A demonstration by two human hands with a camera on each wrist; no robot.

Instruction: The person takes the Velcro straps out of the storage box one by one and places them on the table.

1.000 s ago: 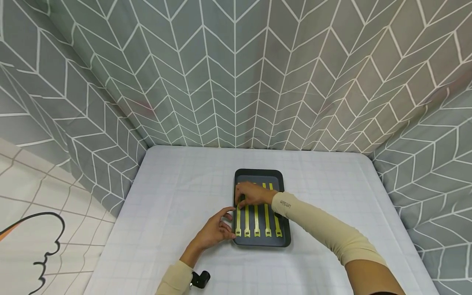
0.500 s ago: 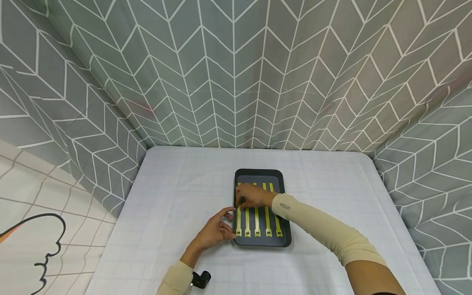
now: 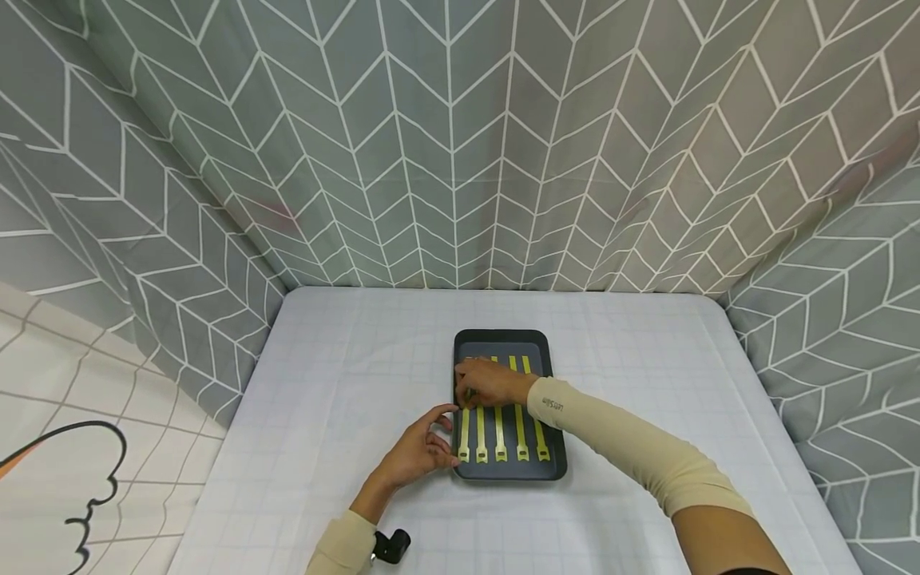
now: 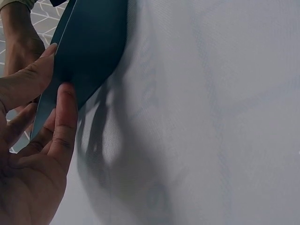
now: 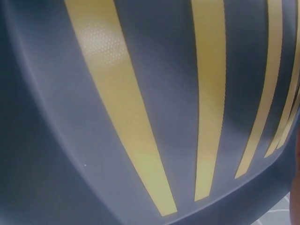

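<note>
Lengthwise, yellow straps [image 3: 499, 431] run twelve to six o'clock, slotted ends [image 3: 501, 459] at six; the relaxed left hand [image 3: 415, 455] touches the tray [image 3: 510, 473] toward eight; any right hand [image 3: 490, 382] grip is unclear.

Tray [image 3: 510, 472] smooth, matt; straps [image 5: 210, 93] finely textured; tablecloth [image 4: 201, 117] woven.

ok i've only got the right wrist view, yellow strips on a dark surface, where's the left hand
In the head view, the left hand is at the left side of the dark tray.
actually touching it?
Yes, the left wrist view shows a fingertip against the tray's outer wall.
and the strip ends i can't see
In the head view, the yellow strips widen at the ends nearest the person.
</note>
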